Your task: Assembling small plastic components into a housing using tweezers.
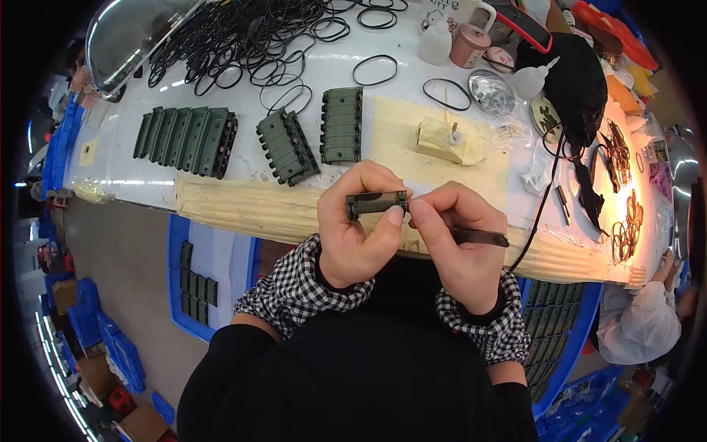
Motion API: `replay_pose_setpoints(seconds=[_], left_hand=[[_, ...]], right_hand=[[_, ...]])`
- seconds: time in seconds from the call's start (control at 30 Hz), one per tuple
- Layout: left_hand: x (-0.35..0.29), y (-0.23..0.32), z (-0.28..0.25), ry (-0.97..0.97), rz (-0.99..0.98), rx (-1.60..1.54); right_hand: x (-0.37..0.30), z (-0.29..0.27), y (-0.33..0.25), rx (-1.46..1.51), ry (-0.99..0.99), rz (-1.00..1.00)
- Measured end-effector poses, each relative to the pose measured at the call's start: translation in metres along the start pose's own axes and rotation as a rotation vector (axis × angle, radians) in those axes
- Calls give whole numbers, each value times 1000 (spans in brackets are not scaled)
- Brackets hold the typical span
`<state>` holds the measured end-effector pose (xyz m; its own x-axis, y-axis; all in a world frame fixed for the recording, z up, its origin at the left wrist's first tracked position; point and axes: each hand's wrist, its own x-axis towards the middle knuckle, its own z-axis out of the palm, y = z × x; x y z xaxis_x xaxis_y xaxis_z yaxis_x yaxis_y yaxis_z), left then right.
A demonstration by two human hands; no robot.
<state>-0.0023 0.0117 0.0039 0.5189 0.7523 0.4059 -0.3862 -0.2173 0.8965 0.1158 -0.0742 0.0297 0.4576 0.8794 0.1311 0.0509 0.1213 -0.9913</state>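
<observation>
Near the middle of the frame, in front of the near edge of the worktop, the left hand pinches a short green segment between thumb and fingers, its long side running across the picture. The right hand is closed around a dark slim tool, whose blunt end sticks out toward the right; its thumb and forefinger are drawn together at the right end of the segment, and whether they touch it or only the tool's tip does, I cannot tell. Both wrists come out of checked sleeves.

Above the hands, left of centre, lie three ribbed green blocks: a wide one at the left, a tilted one in the middle and an upright one just beside it. A heap of black bands fills the upper left, next to a shiny metal shade. Right of centre, a tape-covered block sits on a yellowish sheet. A pink jar, a red-edged phone and a white squeeze bottle crowd the upper right.

Below the worktop, a blue tray at lower left and another blue tray at lower right hold more green pieces. At the right rim of the frame shows another person's pale sleeve
</observation>
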Motion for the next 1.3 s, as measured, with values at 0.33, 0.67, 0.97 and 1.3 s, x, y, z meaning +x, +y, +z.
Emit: replay_pose_setpoints(seconds=[0.33,0.67,0.97,1.3], left_hand=[[0,5,2,22,-133,-98],[1,10,3,21,-217,-138],[3,15,7,38,-281,-130],[0,17,10,71,-330,-79]], right_hand=[[2,1,1,23,16,26],[4,0,0,24,15,32],[6,-1,1,61,22,32],[5,-2,-1,68,8,46]])
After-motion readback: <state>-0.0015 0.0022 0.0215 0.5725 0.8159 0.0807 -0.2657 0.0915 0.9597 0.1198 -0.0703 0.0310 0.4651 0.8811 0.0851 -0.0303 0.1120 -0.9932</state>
